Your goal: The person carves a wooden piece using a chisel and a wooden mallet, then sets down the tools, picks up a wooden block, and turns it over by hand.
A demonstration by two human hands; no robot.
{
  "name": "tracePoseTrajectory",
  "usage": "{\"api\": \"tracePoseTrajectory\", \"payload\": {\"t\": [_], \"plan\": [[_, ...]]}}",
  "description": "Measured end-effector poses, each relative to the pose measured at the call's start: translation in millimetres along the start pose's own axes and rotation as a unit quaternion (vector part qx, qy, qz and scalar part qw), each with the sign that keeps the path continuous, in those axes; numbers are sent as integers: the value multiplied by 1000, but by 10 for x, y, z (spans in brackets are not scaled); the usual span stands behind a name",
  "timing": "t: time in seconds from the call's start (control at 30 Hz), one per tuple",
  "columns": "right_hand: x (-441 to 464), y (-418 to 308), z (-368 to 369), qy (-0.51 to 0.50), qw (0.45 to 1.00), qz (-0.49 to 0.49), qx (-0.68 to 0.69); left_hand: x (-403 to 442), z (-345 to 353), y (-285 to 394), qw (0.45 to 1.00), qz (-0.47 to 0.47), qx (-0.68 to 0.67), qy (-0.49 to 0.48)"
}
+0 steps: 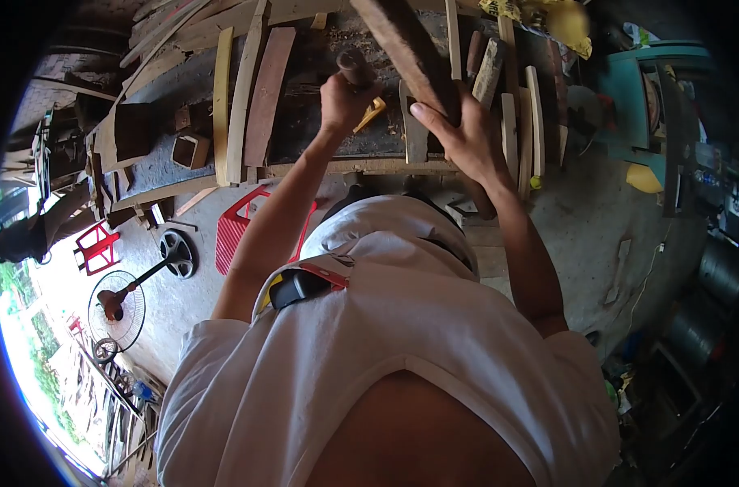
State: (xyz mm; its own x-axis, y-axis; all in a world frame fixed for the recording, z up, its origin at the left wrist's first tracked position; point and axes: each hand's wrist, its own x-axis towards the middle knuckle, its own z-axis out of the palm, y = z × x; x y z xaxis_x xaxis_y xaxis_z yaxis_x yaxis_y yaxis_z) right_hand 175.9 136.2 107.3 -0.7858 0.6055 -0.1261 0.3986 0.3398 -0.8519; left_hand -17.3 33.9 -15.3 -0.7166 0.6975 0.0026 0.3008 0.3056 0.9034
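My left hand point(345, 104) is closed around a dark round-ended wooden handle point(355, 66), which sticks up above the fist. What lies at its lower end is hidden. Just right of that fist, a small yellow piece point(372, 115) rests on the dark workbench point(312, 134). My right hand point(472, 138) grips the lower end of a thick wooden bar point(402, 49). The bar slants up and left, past the top edge of the view, with my thumb along its side.
Pale boards point(246, 97) and a reddish board point(270, 97) lie across the bench on the left. Several wood strips point(536, 122) are on the right. A red plastic stool point(238, 235) and a fan point(116, 307) stand on the floor. A teal machine point(629, 101) is at right.
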Motion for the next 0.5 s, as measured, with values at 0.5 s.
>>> {"api": "tracePoseTrajectory", "payload": {"t": [0.5], "plan": [[-203, 326, -5, 14, 999, 12, 42, -142, -162, -152, 946, -130, -280, 98]]}}
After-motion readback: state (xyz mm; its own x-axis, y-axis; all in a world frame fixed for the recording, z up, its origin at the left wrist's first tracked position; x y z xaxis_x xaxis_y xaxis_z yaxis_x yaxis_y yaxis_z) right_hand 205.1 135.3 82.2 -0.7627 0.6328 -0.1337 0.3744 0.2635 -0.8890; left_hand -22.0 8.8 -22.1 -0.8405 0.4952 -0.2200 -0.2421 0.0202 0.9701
